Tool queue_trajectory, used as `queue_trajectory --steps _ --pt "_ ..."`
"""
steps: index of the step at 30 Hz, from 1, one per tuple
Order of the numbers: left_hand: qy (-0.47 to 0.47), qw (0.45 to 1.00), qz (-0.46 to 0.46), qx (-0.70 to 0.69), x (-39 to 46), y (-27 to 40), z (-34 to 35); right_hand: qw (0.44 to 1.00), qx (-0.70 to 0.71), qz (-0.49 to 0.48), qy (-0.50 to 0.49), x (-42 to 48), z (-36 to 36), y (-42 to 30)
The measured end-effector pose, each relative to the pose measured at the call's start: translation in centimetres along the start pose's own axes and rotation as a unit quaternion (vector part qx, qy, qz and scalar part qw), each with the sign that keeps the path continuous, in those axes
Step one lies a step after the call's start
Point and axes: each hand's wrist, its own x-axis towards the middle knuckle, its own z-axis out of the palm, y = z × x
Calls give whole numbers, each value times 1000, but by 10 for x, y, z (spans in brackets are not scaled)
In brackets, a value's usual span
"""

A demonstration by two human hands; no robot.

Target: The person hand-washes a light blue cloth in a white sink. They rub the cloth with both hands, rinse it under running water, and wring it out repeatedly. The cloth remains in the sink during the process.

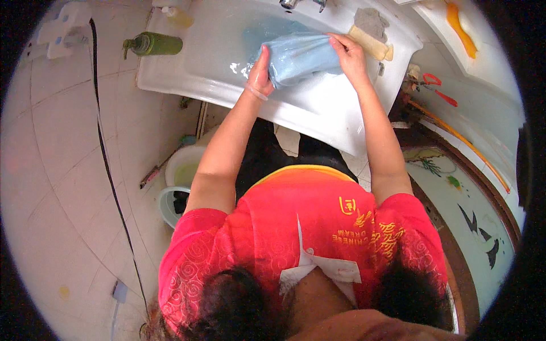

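Note:
A wet light-blue cloth (pixel 305 57) is stretched between my two hands over the white washbasin (pixel 204 79). My left hand (pixel 261 74) grips its left end, thumb up, with a clear band around the wrist. With thumb and fingers, my right hand (pixel 349 53) pinches the upper right edge of the cloth. Bluish water (pixel 256 36) lies in the basin behind and to the left of the cloth. Just beyond my right hand, a yellow cloth (pixel 371 42) and a grey cloth (pixel 371 22) rest on the basin's right ledge.
A green pump bottle (pixel 160 44) lies at the basin's left rim, near another pump bottle (pixel 181 17). The chrome faucet (pixel 298 4) is at the back. Buckets (pixel 168 209) stand below left. Red-handled scissors (pixel 439 89) and a wooden-framed door panel (pixel 465 213) are at right.

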Motion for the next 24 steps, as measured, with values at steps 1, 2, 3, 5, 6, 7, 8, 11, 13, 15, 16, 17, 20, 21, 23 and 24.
queue_trajectory --steps 1,2,3,5,6,7,8,11,13,15,16,17,20,21,23,24 --pt "8 1000 -6 -4 -9 3 3 999 -18 -40 10 -4 -2 -9" --pt "0 1000 0 3 -14 2 5 996 -36 -78 21 -6 -5 -14" --pt "7 1000 -1 8 -19 2 6 994 -37 -102 22 -11 -8 -20" --pt "40 999 -2 34 -27 -2 3 987 -35 -151 37 -20 -15 -24" --pt "66 996 -3 55 -30 -4 -2 988 -47 -144 15 -25 -19 -22" --pt "80 994 -3 76 -34 -7 -7 990 -57 -132 3 -33 -23 -18" --pt "95 992 -8 78 -37 -9 -14 989 -72 -126 -17 -41 -27 -13" --pt "101 991 0 89 -47 -14 -37 978 -147 -143 -46 -75 -36 13" --pt "125 986 25 107 -53 -19 -49 968 -203 -118 -89 -102 -37 31" --pt "121 988 10 93 -56 -26 -55 940 -298 -81 -143 -124 -34 42" --pt "126 988 -3 88 -58 -29 -56 946 -272 -61 -165 -133 -33 45" --pt "139 987 -29 79 -60 -32 -55 934 -285 -74 -204 -138 -32 46" --pt "112 990 -23 88 -65 -36 -49 856 -393 -47 -332 -142 -19 45" --pt "104 990 -12 90 -67 -37 -47 852 -412 -48 -319 -140 -11 44" --pt "95 991 1 96 -71 -36 -44 849 -434 -65 -294 -132 8 46" --pt "96 990 7 105 -72 -35 -42 889 -361 -57 -277 -129 22 48"
